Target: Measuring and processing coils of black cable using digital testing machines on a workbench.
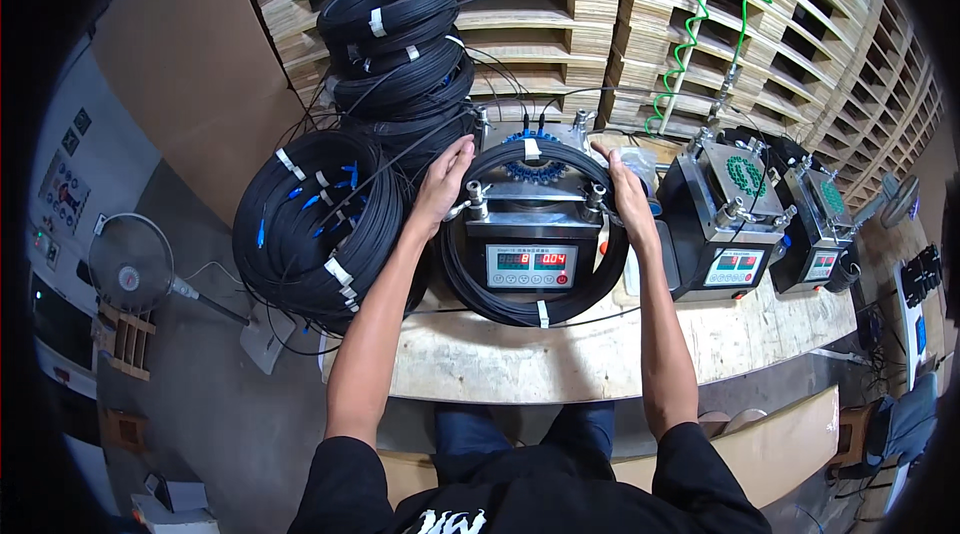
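A coil of black cable (466, 284), bound with white tape at top and bottom, is held upright between my two hands. It rings the front of a metal machine (483, 229) whose panel shows lit red digits. My left hand (442, 186) grips the coil's upper left side, close to a clamp post of the machine. On the opposite side my right hand (628, 192) curves round the coil, its fingertips partly hidden. Blue connectors (535, 172) sit in a ring on the machine's top plate, with two black cable ends plugged in at the back.
Left of the machine stand a tall stack of black cable coils (400, 64) and a large coil (270, 274) with loose blue connectors. Two similar machines (742, 184) (822, 199) with green rings are on the right of the wooden table (450, 369). Wooden pallets (545, 4) rise behind.
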A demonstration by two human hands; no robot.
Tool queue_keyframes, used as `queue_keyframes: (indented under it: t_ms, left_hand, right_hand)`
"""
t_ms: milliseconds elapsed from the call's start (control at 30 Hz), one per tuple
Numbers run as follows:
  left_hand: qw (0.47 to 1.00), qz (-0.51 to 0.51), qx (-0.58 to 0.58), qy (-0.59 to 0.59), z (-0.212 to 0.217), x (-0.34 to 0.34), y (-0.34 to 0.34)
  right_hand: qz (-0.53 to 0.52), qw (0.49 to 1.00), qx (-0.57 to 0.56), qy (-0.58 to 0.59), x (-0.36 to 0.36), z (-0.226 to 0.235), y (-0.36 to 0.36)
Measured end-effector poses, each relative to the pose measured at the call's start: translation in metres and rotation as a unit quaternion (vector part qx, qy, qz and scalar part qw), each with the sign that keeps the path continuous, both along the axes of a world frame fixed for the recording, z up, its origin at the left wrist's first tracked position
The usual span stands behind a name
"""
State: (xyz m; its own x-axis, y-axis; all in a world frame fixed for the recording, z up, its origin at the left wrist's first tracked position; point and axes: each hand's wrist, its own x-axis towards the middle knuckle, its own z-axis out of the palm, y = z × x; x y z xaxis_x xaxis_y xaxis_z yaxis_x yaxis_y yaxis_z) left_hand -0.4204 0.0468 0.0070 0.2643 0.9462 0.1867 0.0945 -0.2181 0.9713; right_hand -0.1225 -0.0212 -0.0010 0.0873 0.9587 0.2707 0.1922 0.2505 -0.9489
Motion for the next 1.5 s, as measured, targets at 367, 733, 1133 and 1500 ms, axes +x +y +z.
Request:
queue_keyframes:
  t_ms: [367,733,1133,1500]
  left_hand:
    - [1.000,-0.004,0.006,0.013,0.000,-0.002,0.001]
    - [0.999,-0.007,0.034,-0.001,0.008,0.000,-0.009]
    - [0.998,-0.039,0.000,-0.046,0.003,-0.002,-0.011]
    - [0.986,0.006,-0.130,-0.106,0.008,0.000,0.011]
  right_hand:
    - [-0.028,0.999,-0.007,-0.032,-0.003,0.002,-0.002]
    - [0.000,0.999,0.027,-0.022,-0.002,0.000,0.000]
    - [0.020,0.999,0.030,-0.017,0.002,-0.006,0.002]
    - [0.031,0.999,-0.030,-0.002,0.009,0.014,0.014]
